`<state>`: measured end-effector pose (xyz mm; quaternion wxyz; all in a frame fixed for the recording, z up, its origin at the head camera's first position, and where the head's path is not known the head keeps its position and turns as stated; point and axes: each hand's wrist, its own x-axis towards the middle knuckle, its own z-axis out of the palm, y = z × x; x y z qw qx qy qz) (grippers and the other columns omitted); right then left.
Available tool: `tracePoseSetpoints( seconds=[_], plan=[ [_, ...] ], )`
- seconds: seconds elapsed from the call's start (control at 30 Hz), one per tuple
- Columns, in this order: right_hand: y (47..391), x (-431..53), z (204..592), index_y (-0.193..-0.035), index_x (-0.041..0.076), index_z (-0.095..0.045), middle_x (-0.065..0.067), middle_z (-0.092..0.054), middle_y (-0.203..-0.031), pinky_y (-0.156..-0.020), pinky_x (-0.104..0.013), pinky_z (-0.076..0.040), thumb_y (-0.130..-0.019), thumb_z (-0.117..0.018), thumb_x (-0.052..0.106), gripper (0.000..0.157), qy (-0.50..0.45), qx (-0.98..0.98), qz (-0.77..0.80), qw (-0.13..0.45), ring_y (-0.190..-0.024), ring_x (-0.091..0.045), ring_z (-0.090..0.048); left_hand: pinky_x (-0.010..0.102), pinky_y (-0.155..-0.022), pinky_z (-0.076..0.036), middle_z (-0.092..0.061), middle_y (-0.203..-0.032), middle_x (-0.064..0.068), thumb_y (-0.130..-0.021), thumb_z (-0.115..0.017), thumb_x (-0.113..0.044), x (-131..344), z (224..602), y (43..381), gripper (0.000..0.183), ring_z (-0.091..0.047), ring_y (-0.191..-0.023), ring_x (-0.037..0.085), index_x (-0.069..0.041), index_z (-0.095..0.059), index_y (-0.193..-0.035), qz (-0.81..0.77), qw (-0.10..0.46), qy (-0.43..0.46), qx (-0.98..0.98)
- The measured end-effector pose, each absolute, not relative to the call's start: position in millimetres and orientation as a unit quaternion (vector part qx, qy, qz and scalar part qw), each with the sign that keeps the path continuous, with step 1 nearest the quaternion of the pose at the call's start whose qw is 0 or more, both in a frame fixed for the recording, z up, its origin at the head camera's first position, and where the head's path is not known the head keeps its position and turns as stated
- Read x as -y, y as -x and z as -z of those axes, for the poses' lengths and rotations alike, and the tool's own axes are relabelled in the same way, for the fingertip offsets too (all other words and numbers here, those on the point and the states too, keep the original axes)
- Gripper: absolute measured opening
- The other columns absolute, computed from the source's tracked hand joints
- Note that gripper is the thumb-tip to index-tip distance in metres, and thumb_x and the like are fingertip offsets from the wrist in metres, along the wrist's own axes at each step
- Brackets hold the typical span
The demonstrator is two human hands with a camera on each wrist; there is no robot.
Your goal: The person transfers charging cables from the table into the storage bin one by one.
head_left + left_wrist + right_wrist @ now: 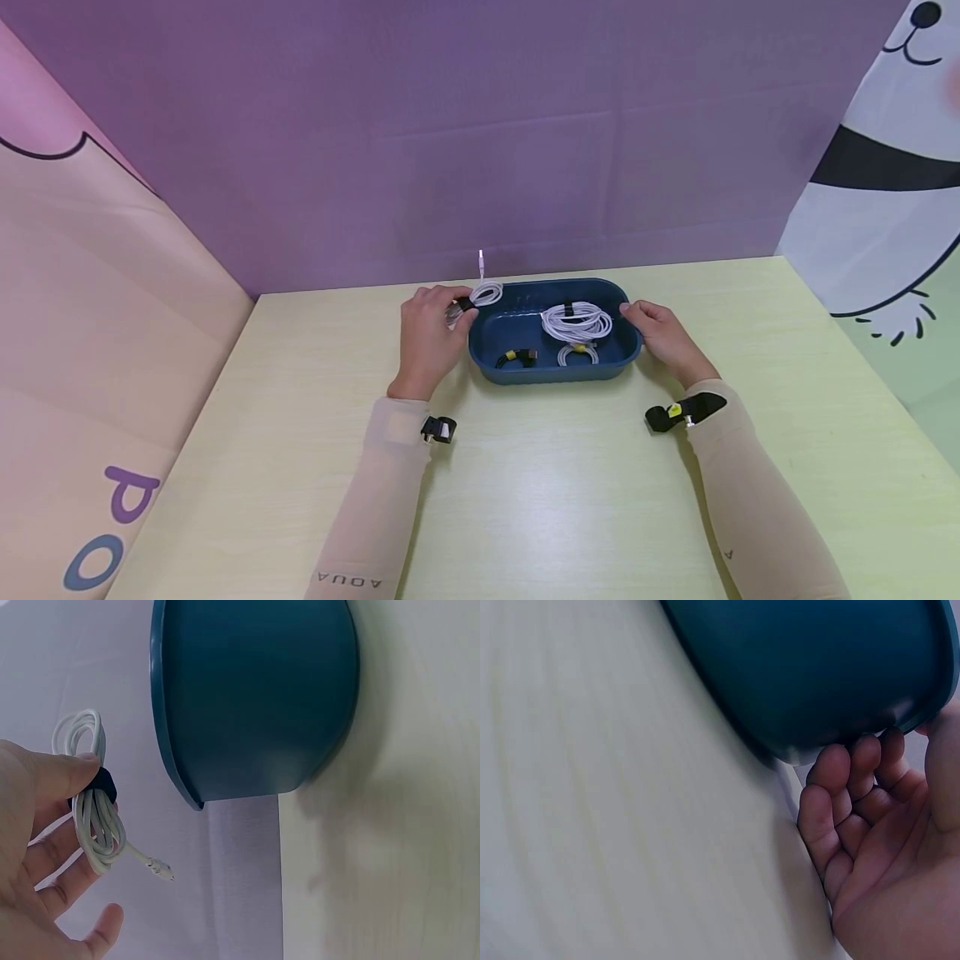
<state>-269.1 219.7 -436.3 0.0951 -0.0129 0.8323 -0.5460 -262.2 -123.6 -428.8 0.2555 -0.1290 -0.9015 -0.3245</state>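
My left hand [432, 337] pinches a coiled white USB cable [97, 825] by its black strap [103, 784], at the left end of a blue plastic bin [553, 377]. One plug of that cable points up in the head view; another end hangs loose below the coil in the left wrist view. With the thumb over the rim and fingers against the outer wall, my right hand [667, 335] grips the bin's right end. Inside the bin lie a large white cable coil [576, 323], a small grey-white coil [578, 357] with a yellow tie, and a short black cable [516, 358].
The bin stands on a pale wooden table [540, 483], near its back edge. A purple cloth backdrop [480, 150] rises behind it. Printed panels flank the table at left and right. Each sleeved wrist wears a small black camera.
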Motion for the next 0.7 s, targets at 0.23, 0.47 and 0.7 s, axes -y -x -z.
tracePoseSetpoints(
  seconds=[0.23,0.47,0.7],
  plan=[
    [269.4,-219.9,436.4,-0.097,-0.004,-0.050,0.004,-0.040,-0.078,-0.077,-0.031,-0.031,-0.109,-0.044,0.036,0.042,0.011,-0.836,0.541,0.095,-0.084,-0.017,-0.042,0.054,-0.102,-0.042,-0.076,-0.112,0.009,-0.091,-0.078,-0.016,119.6,428.8,261.9,0.026,-0.063,-0.101,0.029,-0.009,-0.075,-0.116,0.321,0.252,0.134,0.903],
    [268.2,-220.0,434.9,-0.098,-0.004,-0.051,0.003,-0.042,-0.079,-0.079,-0.033,-0.031,-0.109,-0.044,0.037,0.042,0.009,-0.838,0.537,0.095,-0.086,-0.018,-0.042,0.054,-0.103,-0.043,-0.076,-0.113,0.009,-0.091,-0.077,-0.016,116.2,429.5,261.9,0.026,-0.063,-0.103,0.029,-0.010,-0.075,-0.117,0.317,0.251,0.147,0.903],
    [268.4,-219.6,435.1,-0.098,-0.003,-0.051,0.002,-0.041,-0.080,-0.079,-0.033,-0.031,-0.110,-0.044,0.036,0.042,0.009,-0.839,0.536,0.095,-0.087,-0.019,-0.042,0.055,-0.105,-0.042,-0.076,-0.115,0.009,-0.092,-0.077,-0.015,113.5,430.0,260.7,0.027,-0.063,-0.106,0.029,-0.010,-0.074,-0.118,0.314,0.247,0.153,0.904]
  ],
)
